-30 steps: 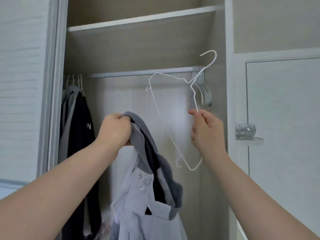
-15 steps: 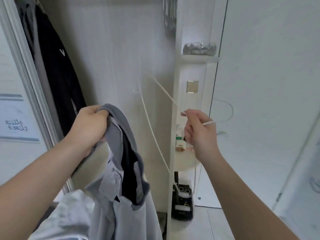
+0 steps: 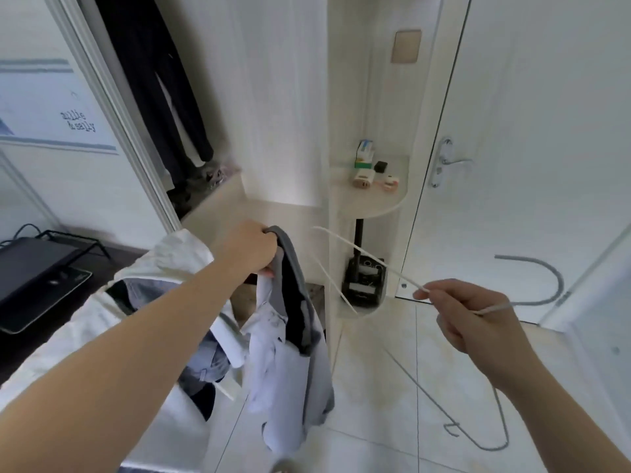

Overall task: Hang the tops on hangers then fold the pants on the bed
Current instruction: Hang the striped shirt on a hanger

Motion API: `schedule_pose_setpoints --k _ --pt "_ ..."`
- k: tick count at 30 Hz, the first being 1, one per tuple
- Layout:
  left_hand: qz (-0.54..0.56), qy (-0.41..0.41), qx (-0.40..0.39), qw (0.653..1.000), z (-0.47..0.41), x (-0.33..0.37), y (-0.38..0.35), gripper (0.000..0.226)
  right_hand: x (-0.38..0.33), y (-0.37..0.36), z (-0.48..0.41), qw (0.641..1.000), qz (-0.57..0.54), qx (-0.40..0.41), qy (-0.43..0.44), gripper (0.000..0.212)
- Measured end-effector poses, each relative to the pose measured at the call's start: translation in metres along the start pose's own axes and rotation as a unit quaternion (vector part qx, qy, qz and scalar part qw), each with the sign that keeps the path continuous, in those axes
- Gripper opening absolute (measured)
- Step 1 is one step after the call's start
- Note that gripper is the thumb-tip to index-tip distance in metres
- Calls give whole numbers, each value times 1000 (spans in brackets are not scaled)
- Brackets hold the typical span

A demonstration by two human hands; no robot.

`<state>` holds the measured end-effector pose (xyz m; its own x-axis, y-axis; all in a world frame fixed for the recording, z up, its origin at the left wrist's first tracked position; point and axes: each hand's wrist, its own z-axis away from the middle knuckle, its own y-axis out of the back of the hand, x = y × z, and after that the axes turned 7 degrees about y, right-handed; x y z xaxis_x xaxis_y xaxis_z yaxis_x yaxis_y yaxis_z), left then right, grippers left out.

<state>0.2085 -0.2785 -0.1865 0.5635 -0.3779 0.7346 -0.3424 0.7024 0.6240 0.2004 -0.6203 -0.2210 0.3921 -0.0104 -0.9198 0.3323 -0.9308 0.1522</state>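
Now L hand fisted on grey-collared top, R hand pinching thin white wire hanger w/ thumb & fingertips, both held apart.

A white door with a metal handle stands beyond the right fingers. Past the left fingers are a rounded shelf of small items and an open wardrobe, above a pale tiled floor.
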Motion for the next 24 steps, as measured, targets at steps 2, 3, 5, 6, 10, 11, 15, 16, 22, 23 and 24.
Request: schedule_pose_setpoints --k 2,3,5,6,10,11,15,16,22,23,24 --pt "-25 10 -8 1000 15 -6 -19 22 7 9 25 999 20 -21 -17 29" --pt "-36 10 -8 999 23 -7 -28 23 9 12 34 999 33 -29 -20 29" --pt "-48 0 -17 999 39 -7 -44 25 11 20 48 997 57 -44 -12 25" --pt "-53 -14 -24 998 48 -6 -50 26 11 24 53 997 63 -52 -4 22" --pt "-112 -113 -20 987 84 6 -68 25 6 40 67 993 95 -69 29 16" --pt "-144 -141 -6 980 91 11 -72 25 5 45 69 991 111 -70 35 14" --pt "-221 -217 28 950 120 30 -85 31 4 58 71 978 173 -104 42 18" --pt "-218 -230 16 948 128 34 -88 32 5 60 71 977 177 -109 42 18" --pt "-136 -252 -118 951 174 59 -109 26 15 46 65 982 141 -125 -25 18" --pt "-140 -255 -128 948 179 58 -114 28 16 43 66 988 107 -105 -31 19" --pt "-159 -259 -130 944 184 57 -120 31 16 40 67 992 77 -90 -31 19"
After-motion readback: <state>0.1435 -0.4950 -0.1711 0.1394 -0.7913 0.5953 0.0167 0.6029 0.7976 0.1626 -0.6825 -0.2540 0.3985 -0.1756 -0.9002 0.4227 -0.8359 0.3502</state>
